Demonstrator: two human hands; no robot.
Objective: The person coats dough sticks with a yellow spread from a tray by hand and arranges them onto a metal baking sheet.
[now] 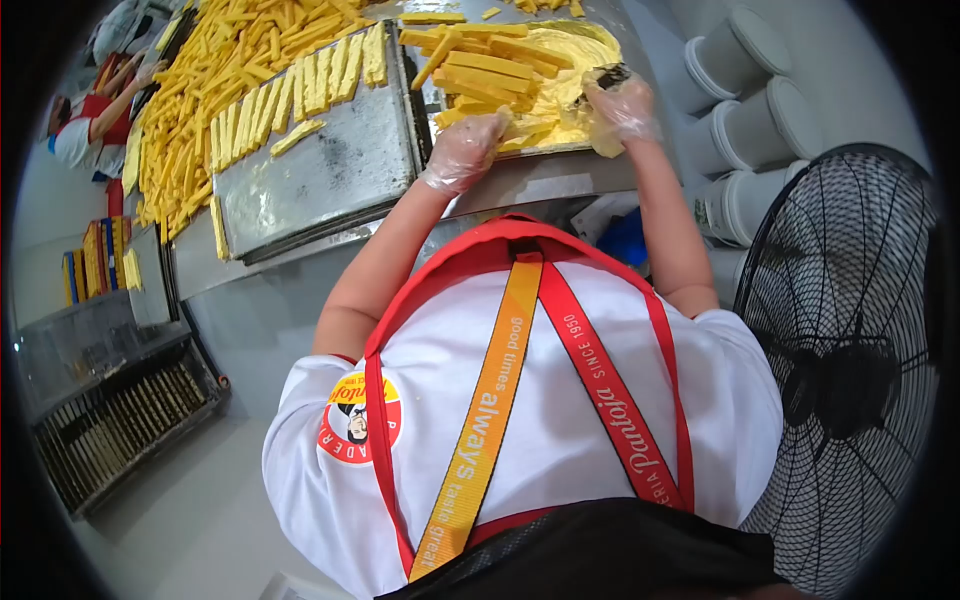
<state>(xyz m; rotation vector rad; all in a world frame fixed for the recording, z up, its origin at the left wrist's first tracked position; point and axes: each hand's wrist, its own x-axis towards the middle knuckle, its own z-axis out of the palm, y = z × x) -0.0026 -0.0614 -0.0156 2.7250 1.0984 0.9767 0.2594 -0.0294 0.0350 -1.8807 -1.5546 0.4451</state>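
Observation:
At the top centre a metal tray holds thick yellow cream and a pile of yellow sticks. My left hand, in a clear plastic glove, is at the tray's near left edge beside the sticks, its fingers bent; what they hold, if anything, is hidden. My right hand, also gloved, is closed round a dark, cream-smeared tool at the right side of the cream. Left of my left hand, a flat metal tray carries a row of cream-coated sticks along its far side.
A large heap of yellow sticks covers the table's left part. Several pale buckets stand on the right, near a big black fan. A co-worker works at the upper left. A rack of trays stands at the lower left.

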